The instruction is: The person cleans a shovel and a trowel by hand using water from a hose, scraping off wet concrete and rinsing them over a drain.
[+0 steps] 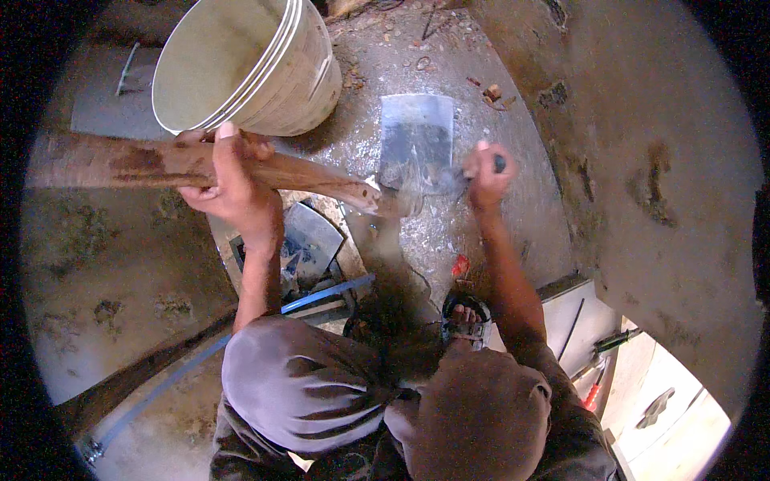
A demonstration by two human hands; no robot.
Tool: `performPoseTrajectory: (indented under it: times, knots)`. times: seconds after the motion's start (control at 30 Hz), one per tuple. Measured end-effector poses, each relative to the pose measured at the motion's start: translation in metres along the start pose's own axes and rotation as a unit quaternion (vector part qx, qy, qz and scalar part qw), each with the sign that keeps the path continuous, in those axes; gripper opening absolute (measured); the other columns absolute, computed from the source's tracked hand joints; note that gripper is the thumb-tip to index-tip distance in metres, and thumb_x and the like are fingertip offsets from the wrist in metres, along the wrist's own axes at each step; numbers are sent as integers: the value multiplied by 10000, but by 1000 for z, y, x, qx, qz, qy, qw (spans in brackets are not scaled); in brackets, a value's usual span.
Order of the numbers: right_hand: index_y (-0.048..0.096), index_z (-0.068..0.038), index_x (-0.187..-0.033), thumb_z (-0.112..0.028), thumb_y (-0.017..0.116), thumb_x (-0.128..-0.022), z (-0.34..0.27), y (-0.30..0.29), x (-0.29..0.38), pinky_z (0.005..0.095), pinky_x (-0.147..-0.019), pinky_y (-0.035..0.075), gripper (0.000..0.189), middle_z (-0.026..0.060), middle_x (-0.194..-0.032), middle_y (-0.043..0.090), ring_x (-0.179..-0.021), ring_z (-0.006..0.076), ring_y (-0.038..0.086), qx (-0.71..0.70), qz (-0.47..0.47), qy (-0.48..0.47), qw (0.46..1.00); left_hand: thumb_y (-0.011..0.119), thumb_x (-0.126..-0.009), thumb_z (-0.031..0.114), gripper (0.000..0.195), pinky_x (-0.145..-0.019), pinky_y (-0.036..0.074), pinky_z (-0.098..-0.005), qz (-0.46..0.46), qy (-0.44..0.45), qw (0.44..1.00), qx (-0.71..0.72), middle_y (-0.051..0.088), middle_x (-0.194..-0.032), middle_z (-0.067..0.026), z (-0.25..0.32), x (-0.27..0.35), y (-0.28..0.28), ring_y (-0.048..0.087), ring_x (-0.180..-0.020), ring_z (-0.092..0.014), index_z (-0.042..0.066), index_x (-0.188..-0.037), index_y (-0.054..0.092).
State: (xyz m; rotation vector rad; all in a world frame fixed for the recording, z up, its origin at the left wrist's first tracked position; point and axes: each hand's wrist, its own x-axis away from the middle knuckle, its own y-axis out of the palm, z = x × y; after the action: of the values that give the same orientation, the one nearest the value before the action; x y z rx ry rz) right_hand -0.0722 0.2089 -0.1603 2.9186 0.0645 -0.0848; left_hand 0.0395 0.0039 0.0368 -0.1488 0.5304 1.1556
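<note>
My left hand (234,186) grips a long brown wooden board (150,162) that lies across the view from the left edge. The board's narrowed, rough end reaches the middle. My right hand (490,174) is closed around a dark handle, blurred by motion. Beside that hand, a wide, flat metal blade (416,132) lies over the wet floor, its lower edge blurred; whether it is joined to the handle I cannot tell. A second dark, flat plate (310,240) lies below the board, near my left forearm.
A large white plastic bucket (307,78) stands behind the board. A blue strip (328,293) lies near my left knee. Red scrap (461,266) is by my sandalled foot (466,318). Debris (493,93) litters the floor near the wall. A red-handled tool (593,397) rests at lower right.
</note>
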Motion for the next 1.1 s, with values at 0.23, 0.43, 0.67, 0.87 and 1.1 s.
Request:
performPoseTrajectory:
  times: [0.23,0.43,0.67,0.87,1.1]
  knots:
    - [392,-83,-625,-56,494,-883,51,-7,5,258,-410,303,279,-3,-505,379,-430,87,352,-95,34,81,992,600,-821,46,156,-527,482,-290,50,-26,998,40,546,-697,-62,-5,1,5,519,-547,-135,28,-899,465]
    - [412,-95,-630,-89,554,-859,0,2,-18,247,-381,305,269,-13,-477,369,-389,84,353,-159,20,-14,987,569,-847,39,206,-518,430,-246,13,-22,999,36,529,-712,-43,-9,1,-12,513,-562,-108,36,-999,430]
    - [418,-123,-666,-143,571,-848,17,-48,16,256,-348,288,238,-26,-481,349,-365,95,333,-237,18,242,941,609,-842,95,206,-610,457,-271,22,-37,999,-11,567,-795,-60,-13,7,7,531,-652,-117,14,-984,483]
    - [393,-128,-652,-205,577,-842,12,-129,48,263,-344,288,275,-14,-473,343,-359,107,329,-227,77,262,935,685,-783,178,280,-657,456,-299,-120,-119,975,-144,602,-758,-63,-110,125,-6,552,-677,-139,-15,-914,531]
    - [439,-128,-760,-177,587,-838,-43,-175,69,258,-346,291,175,-11,-517,381,-379,102,354,-239,148,198,939,649,-729,144,202,-614,483,-328,-47,-326,943,40,535,-752,-49,-82,109,-31,556,-670,-174,70,-857,511]
